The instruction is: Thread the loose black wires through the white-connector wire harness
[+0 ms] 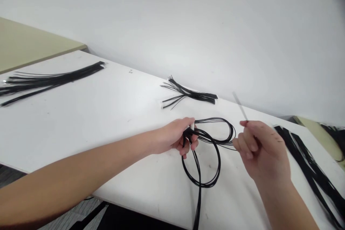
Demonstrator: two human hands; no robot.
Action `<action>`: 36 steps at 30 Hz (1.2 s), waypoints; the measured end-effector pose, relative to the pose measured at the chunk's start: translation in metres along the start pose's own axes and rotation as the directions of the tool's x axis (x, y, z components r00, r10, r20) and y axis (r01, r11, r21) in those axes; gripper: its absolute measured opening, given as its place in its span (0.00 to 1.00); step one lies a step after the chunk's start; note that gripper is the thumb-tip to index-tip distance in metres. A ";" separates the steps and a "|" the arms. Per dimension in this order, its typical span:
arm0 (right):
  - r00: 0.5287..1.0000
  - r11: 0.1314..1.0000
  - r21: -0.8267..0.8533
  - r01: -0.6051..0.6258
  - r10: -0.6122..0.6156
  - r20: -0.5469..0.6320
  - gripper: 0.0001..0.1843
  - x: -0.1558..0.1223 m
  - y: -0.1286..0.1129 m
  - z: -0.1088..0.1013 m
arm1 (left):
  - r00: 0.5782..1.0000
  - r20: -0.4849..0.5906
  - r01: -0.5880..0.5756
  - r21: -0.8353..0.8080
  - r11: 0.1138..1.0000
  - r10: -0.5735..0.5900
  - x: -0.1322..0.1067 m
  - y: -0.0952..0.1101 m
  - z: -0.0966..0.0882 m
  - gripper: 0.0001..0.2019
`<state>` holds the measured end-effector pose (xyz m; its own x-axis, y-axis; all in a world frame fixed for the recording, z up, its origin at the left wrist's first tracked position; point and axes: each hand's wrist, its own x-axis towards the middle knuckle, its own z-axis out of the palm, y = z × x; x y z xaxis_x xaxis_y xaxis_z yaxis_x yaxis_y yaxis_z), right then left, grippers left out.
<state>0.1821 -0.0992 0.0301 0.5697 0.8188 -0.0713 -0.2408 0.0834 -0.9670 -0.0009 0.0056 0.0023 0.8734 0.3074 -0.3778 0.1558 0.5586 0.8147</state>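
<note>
My left hand [176, 137] is closed on a coiled bundle of thin black wires [212, 143] where the loops cross, beside a small white connector. The loops lie on the white table [107, 115] and one strand runs off the near edge. My right hand [260, 147] is closed in a pinch on a thin pale strip [240, 106], blurred by motion, that sticks up and away from the fingers, just right of the coil.
A short bunch of black wires [190, 94] lies behind the coil near the wall. A long bundle of black wires [51, 79] lies at the far left. More black wires [309, 169] stretch along the right side. A beige tabletop [27, 43] adjoins at the left.
</note>
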 end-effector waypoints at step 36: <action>0.929 0.924 -0.380 -0.031 0.167 0.330 0.09 0.000 -0.001 0.001 | 0.992 0.121 0.033 0.035 0.999 -0.037 0.013 -0.005 -0.012 0.23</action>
<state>0.1817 -0.0991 0.0314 0.2303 0.9620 -0.1468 0.0585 -0.1642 -0.9847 0.0041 0.0167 -0.0117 0.9166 0.1910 -0.3513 0.2004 0.5409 0.8168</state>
